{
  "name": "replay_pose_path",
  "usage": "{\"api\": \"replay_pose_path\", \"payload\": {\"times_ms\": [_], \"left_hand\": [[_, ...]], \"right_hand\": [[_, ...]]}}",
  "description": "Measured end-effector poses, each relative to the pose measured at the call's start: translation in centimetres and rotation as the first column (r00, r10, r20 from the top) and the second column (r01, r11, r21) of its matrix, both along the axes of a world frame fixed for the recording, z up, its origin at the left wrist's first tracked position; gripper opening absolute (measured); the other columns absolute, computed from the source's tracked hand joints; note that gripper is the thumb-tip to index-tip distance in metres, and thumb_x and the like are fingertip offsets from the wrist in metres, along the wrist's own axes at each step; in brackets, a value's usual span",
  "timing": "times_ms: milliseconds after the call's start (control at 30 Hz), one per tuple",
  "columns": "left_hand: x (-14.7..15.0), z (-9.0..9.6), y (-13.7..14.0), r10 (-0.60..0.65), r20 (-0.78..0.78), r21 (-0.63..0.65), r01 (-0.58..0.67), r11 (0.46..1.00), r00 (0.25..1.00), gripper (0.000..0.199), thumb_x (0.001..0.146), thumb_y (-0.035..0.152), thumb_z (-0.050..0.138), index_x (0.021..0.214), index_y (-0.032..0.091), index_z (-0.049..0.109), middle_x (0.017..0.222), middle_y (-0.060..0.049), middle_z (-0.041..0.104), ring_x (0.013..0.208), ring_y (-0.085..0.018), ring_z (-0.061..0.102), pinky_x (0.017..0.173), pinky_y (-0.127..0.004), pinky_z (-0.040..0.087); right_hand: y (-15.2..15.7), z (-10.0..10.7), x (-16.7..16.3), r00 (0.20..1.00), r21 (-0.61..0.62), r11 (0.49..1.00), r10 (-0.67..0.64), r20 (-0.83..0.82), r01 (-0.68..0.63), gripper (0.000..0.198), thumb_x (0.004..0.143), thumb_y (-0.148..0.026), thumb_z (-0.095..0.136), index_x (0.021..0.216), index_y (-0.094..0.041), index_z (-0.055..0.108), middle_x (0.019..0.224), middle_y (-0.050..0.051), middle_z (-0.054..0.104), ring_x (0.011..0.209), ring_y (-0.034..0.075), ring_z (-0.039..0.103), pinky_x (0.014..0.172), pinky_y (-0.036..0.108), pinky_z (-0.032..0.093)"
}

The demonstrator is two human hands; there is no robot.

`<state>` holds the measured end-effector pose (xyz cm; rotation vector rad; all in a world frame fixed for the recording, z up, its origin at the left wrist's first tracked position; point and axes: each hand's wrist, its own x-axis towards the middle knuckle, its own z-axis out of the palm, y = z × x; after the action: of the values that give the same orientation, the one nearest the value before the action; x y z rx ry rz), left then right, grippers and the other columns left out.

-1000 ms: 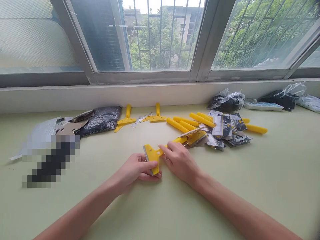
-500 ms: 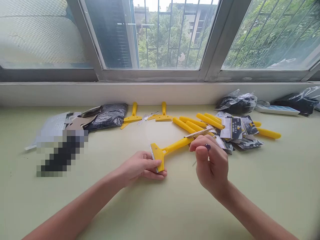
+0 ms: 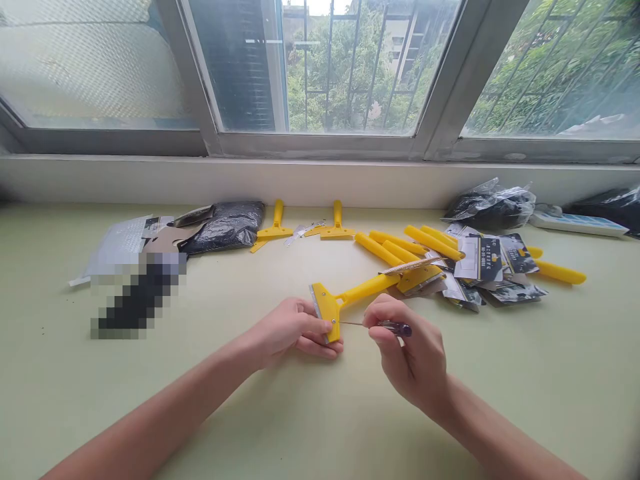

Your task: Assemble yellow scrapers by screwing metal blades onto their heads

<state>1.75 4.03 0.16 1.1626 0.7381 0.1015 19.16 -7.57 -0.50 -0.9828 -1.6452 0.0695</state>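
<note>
Between the thumb and fingers of my left hand (image 3: 300, 327) is the head of a yellow scraper (image 3: 363, 291), its blade edge facing left. Two screws show on that head. The scraper's handle runs up and right, its end behind a cardboard tag (image 3: 411, 265). My right hand (image 3: 413, 347) is closed around a small screwdriver (image 3: 395, 327) with a dark, partly clear handle. Its thin shaft points left, and the tip is at or close to the lower screw; whether it touches I cannot tell.
Several yellow handles (image 3: 377, 252) and packaged scrapers with printed cards (image 3: 479, 259) lie piled at right. Two yellow scrapers (image 3: 337, 223) stand near the wall beside small clear pieces (image 3: 303, 231). Black plastic bags (image 3: 227, 227) lie at left, another bag (image 3: 493, 205) at back right.
My right hand has moved down and left, turning the screwdriver so its shaft now points at the scraper head. My left hand keeps its hold. The whole view has shifted slightly.
</note>
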Motion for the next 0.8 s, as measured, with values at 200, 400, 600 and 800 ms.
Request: {"api": "replay_pose_path", "payload": {"times_ms": [200, 400, 600, 800], "left_hand": [[0.06, -0.04, 0.0, 0.004, -0.007, 0.003, -0.004, 1.0, 1.0, 0.036, 0.073, 0.036, 0.084, 0.092, 0.007, 0.075, 0.097, -0.019, 0.076, 0.102, -0.032, 0.074, 0.096, -0.04, 0.06], [0.03, 0.07, 0.04, -0.003, 0.008, 0.015, 0.003, 1.0, 1.0, 0.033, 0.076, 0.033, 0.082, 0.094, 0.007, 0.075, 0.094, -0.017, 0.076, 0.1, -0.03, 0.074, 0.095, -0.04, 0.061], [0.01, 0.2, -0.1, -0.005, 0.011, 0.017, 0.005, 1.0, 1.0, 0.03, 0.077, 0.032, 0.081, 0.092, 0.007, 0.075, 0.096, -0.017, 0.076, 0.101, -0.031, 0.074, 0.095, -0.04, 0.061], [0.11, 0.19, -0.24, 0.001, 0.009, 0.019, -0.001, 1.0, 1.0, 0.032, 0.075, 0.034, 0.082, 0.09, 0.007, 0.074, 0.095, -0.018, 0.076, 0.1, -0.031, 0.074, 0.095, -0.039, 0.061]], "right_hand": [[0.11, -0.44, -0.22, 1.0, -0.032, 0.999, -0.013, 0.013, 0.014, 0.012, 0.101, -0.015, 0.05, 0.091, -0.021, 0.05, 0.074, -0.002, 0.049, 0.063, 0.011, 0.041, 0.056, 0.025, 0.035], [0.41, -0.52, -0.28, 1.0, -0.044, 0.999, 0.004, 0.016, -0.004, 0.013, 0.099, -0.011, 0.051, 0.091, -0.021, 0.049, 0.074, -0.003, 0.046, 0.062, 0.01, 0.038, 0.056, 0.024, 0.034], [0.37, -0.43, -0.4, 1.0, -0.049, 0.999, 0.018, 0.018, -0.017, 0.012, 0.099, -0.01, 0.051, 0.092, -0.02, 0.05, 0.074, -0.003, 0.046, 0.063, 0.01, 0.039, 0.056, 0.024, 0.034], [0.39, -0.36, -0.38, 1.0, -0.055, 0.998, 0.01, 0.029, -0.009, 0.014, 0.098, -0.01, 0.051, 0.091, -0.021, 0.05, 0.074, -0.002, 0.046, 0.062, 0.011, 0.039, 0.056, 0.024, 0.034]]}}
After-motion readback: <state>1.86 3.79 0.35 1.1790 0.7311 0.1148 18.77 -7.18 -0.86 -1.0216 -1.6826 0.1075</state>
